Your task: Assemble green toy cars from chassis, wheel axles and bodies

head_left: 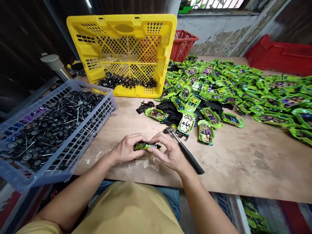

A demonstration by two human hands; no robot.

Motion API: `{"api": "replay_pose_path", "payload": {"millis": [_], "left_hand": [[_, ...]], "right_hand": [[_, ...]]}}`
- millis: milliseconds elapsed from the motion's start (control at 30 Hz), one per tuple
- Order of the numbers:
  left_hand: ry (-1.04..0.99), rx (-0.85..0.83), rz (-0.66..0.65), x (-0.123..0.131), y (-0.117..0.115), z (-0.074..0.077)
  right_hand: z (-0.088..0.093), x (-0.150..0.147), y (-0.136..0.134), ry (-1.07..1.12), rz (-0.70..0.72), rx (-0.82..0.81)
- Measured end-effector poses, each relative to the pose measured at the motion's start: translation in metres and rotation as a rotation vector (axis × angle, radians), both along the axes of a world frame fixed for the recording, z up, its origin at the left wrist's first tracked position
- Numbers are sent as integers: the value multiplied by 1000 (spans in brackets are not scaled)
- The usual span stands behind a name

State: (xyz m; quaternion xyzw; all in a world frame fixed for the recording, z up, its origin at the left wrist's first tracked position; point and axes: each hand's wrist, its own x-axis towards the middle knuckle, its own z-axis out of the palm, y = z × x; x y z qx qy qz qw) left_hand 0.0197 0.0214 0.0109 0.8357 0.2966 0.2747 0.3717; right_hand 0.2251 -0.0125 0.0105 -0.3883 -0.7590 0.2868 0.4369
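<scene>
A small green toy car with a dark wheel on its side is held between both hands, just above the front of the table. My left hand is closed around its left end. At its other end, my right hand pinches it between thumb and fingers. A hammer with a black handle lies beside my right hand, its head among green toy car bodies. One car body lies just beyond the hammer head, open side up. Black flat car bases are piled behind.
A blue-grey crate of wheels on axles stands at the left. The yellow crate, tipped on its side, holds small black parts. Green car bodies heap across the right. Red crates stand behind.
</scene>
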Motion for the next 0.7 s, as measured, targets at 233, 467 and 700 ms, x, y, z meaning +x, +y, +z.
{"api": "replay_pose_path", "payload": {"millis": [233, 467, 700], "left_hand": [[-20, -5, 83, 2, -9, -5], [-208, -183, 20, 1, -12, -16], [-398, -368, 29, -7, -10, -30]], "right_hand": [[2, -11, -4, -27, -15, 65], [-3, -15, -4, 49, -8, 59], [-15, -14, -1, 113, -81, 18]]}}
